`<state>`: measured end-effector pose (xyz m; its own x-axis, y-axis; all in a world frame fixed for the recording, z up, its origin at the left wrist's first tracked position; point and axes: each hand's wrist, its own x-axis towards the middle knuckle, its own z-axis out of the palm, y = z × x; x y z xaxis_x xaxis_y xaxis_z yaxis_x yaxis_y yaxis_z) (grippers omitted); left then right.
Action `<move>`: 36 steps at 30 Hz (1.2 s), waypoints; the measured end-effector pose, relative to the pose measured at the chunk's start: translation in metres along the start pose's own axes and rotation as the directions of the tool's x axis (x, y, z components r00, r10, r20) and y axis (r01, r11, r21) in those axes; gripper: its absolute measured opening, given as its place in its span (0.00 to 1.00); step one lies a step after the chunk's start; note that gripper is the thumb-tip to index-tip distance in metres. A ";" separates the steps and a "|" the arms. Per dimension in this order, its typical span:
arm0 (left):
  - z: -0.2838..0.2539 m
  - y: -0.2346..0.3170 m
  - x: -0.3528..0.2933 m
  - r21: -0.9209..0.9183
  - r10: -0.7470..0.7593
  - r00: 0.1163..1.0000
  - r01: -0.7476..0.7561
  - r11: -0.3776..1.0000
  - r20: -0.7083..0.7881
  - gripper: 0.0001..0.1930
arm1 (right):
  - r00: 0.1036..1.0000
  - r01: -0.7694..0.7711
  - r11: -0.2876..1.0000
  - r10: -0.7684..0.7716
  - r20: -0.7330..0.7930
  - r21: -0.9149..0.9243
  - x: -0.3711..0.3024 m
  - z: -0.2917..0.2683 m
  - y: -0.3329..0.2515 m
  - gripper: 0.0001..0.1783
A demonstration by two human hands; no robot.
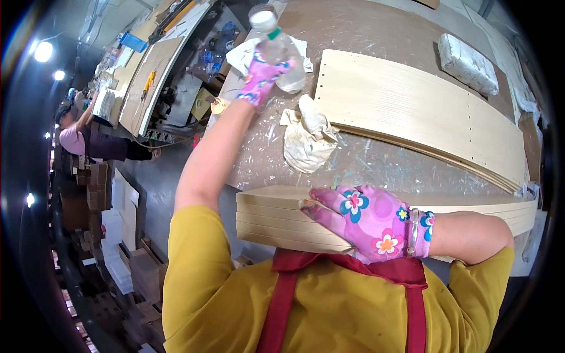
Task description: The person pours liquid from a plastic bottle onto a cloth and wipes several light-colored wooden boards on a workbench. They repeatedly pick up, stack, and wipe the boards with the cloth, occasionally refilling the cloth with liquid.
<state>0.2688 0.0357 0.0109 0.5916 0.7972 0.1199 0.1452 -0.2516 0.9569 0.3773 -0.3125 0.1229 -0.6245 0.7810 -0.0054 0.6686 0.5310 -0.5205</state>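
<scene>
My left hand [262, 77], in a pink flowered glove, is closed round a clear plastic bottle [282, 48] with a pale top and a green band. Both are slightly blurred. Close behind them lies a white cloth [240, 57]. My right hand [376, 226], gloved alike, rests with outstretched fingers against a stack of pale wooden boards [276, 215] at the table's near edge. Its fingertips show bare. Between the hands sits a crumpled cream cloth [309, 138]. Farther right, more long pale boards [412, 100] with small holes lie stacked.
The brown worktable [365, 23] is spotted with paint. A white wrapped block [468, 63] lies at the far right. To the left stands a shelved bench [150, 82] bearing an orange-yellow tool [148, 83]; a person [88, 135] works beyond it. Cardboard boxes [146, 272] stand lower left.
</scene>
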 end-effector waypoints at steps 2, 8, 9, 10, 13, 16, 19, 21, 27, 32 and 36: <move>0.017 -0.018 0.004 0.359 0.096 0.995 -0.087 0.929 -0.010 0.44 | 1.000 -0.015 1.000 0.015 0.020 -0.009 0.001 0.000 -0.001 0.47; 0.003 0.003 -0.030 0.187 -0.143 0.958 0.097 0.978 0.251 0.43 | 0.997 -0.060 0.998 0.059 0.048 0.016 0.004 -0.004 -0.001 0.48; -0.005 0.012 -0.035 0.184 -0.224 0.919 0.171 0.968 0.325 0.41 | 0.997 -0.061 0.998 0.060 0.045 0.011 0.005 -0.005 -0.003 0.48; -0.015 0.014 -0.040 0.185 -0.300 0.867 0.244 0.952 0.398 0.39 | 0.997 -0.067 0.998 0.066 0.047 0.010 0.006 -0.006 -0.003 0.47; -0.042 -0.006 -0.052 0.382 -0.369 0.746 0.166 0.909 0.555 0.33 | 0.996 -0.070 0.998 0.069 0.049 0.008 0.014 -0.010 -0.002 0.47; -0.028 -0.016 -0.074 0.286 -0.249 0.712 0.071 0.956 0.657 0.41 | 0.995 -0.070 0.998 0.069 0.077 0.001 0.020 -0.011 -0.005 0.47; 0.000 -0.021 -0.088 0.353 -0.109 0.716 -0.202 0.913 0.690 0.55 | 0.991 -0.082 0.997 0.081 0.103 0.010 0.022 -0.006 -0.008 0.46; 0.004 -0.024 -0.090 0.518 -0.098 0.783 -0.307 0.799 0.614 0.38 | 0.989 -0.077 0.997 0.079 0.123 -0.026 0.023 -0.006 -0.008 0.47; -0.065 -0.027 -0.158 0.232 0.195 0.967 -0.229 0.945 0.161 0.21 | 0.992 -0.092 0.973 0.109 0.069 -0.211 0.026 0.007 -0.010 0.52; -0.141 -0.007 -0.255 0.212 -0.078 0.986 0.109 0.971 -0.151 0.21 | 0.978 -0.158 0.963 0.183 0.103 -0.218 0.025 0.016 -0.017 0.57; -0.116 -0.048 -0.300 0.236 0.045 0.912 0.057 0.970 -0.407 0.16 | 0.960 -0.207 0.941 0.248 0.129 -0.269 0.034 0.015 -0.023 0.57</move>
<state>-0.0076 -0.1273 -0.0398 0.2236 0.9393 0.2601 0.3617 -0.3278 0.8728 0.3344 -0.3029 0.1224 -0.4857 0.8392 -0.2445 0.8668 0.4263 -0.2586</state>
